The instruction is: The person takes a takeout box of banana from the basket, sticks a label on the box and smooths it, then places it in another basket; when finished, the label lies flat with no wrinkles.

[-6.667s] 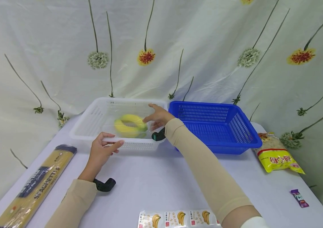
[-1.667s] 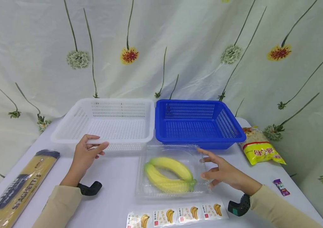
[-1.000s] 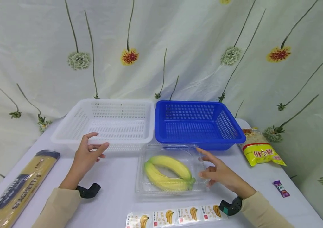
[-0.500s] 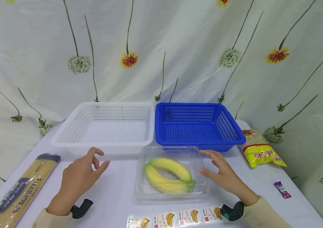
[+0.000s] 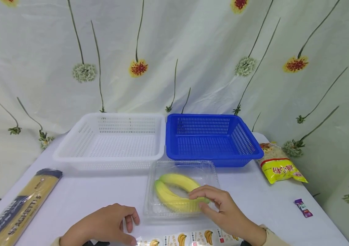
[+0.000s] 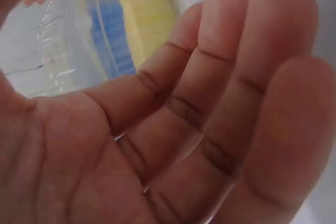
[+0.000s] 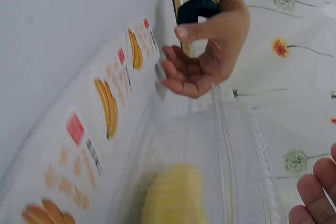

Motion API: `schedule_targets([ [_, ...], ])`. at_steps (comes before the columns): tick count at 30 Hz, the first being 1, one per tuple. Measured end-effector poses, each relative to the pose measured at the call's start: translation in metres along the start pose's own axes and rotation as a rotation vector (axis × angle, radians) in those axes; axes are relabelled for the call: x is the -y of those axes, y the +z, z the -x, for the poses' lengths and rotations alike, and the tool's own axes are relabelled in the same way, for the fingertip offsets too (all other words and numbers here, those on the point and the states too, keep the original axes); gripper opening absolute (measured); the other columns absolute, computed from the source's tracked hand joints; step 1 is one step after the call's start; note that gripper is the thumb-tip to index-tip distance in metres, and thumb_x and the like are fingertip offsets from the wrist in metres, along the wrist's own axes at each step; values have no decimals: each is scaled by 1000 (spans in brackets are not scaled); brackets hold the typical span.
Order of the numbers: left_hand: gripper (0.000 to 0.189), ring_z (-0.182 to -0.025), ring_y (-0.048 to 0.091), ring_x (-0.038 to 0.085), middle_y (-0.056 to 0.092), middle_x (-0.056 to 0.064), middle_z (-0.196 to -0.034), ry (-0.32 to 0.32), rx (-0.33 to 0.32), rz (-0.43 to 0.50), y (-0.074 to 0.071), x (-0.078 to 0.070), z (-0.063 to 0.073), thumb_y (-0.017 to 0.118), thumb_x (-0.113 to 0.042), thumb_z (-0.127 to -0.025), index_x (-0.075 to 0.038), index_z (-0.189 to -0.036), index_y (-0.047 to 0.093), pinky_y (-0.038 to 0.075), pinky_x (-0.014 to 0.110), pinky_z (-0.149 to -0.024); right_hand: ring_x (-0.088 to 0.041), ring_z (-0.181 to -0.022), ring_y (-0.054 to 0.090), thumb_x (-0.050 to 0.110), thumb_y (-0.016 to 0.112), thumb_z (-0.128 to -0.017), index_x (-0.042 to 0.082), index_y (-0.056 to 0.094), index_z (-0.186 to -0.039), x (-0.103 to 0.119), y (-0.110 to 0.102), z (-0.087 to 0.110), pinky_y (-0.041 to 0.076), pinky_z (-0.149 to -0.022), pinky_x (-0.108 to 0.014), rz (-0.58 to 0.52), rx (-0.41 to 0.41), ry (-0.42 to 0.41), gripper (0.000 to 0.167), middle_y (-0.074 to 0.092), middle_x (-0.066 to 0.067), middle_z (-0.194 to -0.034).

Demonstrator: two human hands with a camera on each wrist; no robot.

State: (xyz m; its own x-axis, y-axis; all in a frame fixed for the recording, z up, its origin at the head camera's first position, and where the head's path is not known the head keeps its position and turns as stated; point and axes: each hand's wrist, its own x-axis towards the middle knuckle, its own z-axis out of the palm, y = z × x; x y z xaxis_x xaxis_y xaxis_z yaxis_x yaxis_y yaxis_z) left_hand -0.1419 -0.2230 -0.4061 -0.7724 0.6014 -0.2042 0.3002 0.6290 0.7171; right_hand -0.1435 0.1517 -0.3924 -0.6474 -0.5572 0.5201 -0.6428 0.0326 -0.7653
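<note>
Head: left hand point(image 5: 105, 222) loosely bent, empty, by the label strip point(image 5: 169, 240), right hand point(image 5: 227, 213) likewise bent, empty, over the clear box point(image 5: 200, 171) of bananas point(image 5: 166, 194) before the blue basket point(image 5: 214, 157); left wrist: palm bare; right wrist: strip beside box.

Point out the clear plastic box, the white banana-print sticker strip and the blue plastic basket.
Clear plastic box point(image 5: 203, 173), head view: top, toward far right.
White banana-print sticker strip point(image 5: 188, 238), head view: printed face.
Blue plastic basket point(image 5: 205, 146), head view: inside floor.
</note>
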Motion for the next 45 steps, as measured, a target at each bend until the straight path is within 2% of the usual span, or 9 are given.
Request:
schedule_targets([
  [2,30,-63,56,2,62,-16,-83,17,14,5,4,-1,-3,93,-24,-83,-22,-102,71,47,25,-59,-16,-126,67,-13,57,-104,3,72,-128,2,8,0,54,-107,-34,-43,45,12,33,73,-18,-126],
  [8,26,-60,56,0,62,-18,-74,56,45,10,11,-2,-10,94,-18,-80,-22,-90,70,49,24,-58,-21,-118,71,-13,63,-100,6,72,-128,4,26,0,57,-101,-36,45,105,-108,35,76,-14,-122],
  [16,27,-56,55,-2,61,-17,-63,53,89,-6,18,-9,-21,92,-7,-73,-21,-81,71,50,22,-56,-10,-118,69,-7,62,-102,-3,72,-125,2,41,-2,58,-101,-33,-83,284,41,25,75,-19,-122],
  [21,29,-54,57,-2,62,-17,-62,53,118,-5,19,-10,-23,91,-1,-71,-19,-83,72,51,22,-54,-5,-112,69,-4,61,-105,-6,70,-124,-7,53,-8,58,-96,-26,-79,424,26,21,74,-22,-117],
  [23,29,-55,58,-2,62,-17,-62,51,130,-7,19,-9,-23,91,-1,-71,-19,-84,72,52,21,-55,-1,-109,69,-3,64,-105,-6,70,-124,-12,59,-10,58,-93,-22,-42,462,-1,21,75,-21,-114],
  [26,31,-56,58,-1,62,-17,-64,47,143,3,20,-7,-26,91,-1,-71,-20,-84,70,53,22,-56,8,-104,65,0,70,-102,-4,72,-123,-14,66,-15,56,-91,-18,-6,512,28,22,78,-17,-111],
  [36,33,-57,59,-2,62,-18,-66,79,203,20,22,3,-35,96,-8,-74,-21,-88,69,53,21,-54,16,-90,58,3,72,-102,-2,76,-119,-19,89,-28,56,-78,-12,28,569,146,18,81,-14,-106],
  [40,32,-56,58,-2,62,-17,-65,73,190,61,21,-4,-33,93,-1,-73,-19,-86,70,53,21,-54,18,-89,57,3,71,-103,-4,74,-121,-28,93,-28,57,-78,-13,-44,579,186,19,80,-17,-110],
  [45,27,-51,51,-5,59,-18,-60,65,189,126,19,-7,-32,87,4,-72,-17,-81,73,44,14,-49,16,-88,59,3,69,-104,-8,72,-122,-37,95,-24,56,-81,-14,-222,560,281,22,77,-24,-113],
])
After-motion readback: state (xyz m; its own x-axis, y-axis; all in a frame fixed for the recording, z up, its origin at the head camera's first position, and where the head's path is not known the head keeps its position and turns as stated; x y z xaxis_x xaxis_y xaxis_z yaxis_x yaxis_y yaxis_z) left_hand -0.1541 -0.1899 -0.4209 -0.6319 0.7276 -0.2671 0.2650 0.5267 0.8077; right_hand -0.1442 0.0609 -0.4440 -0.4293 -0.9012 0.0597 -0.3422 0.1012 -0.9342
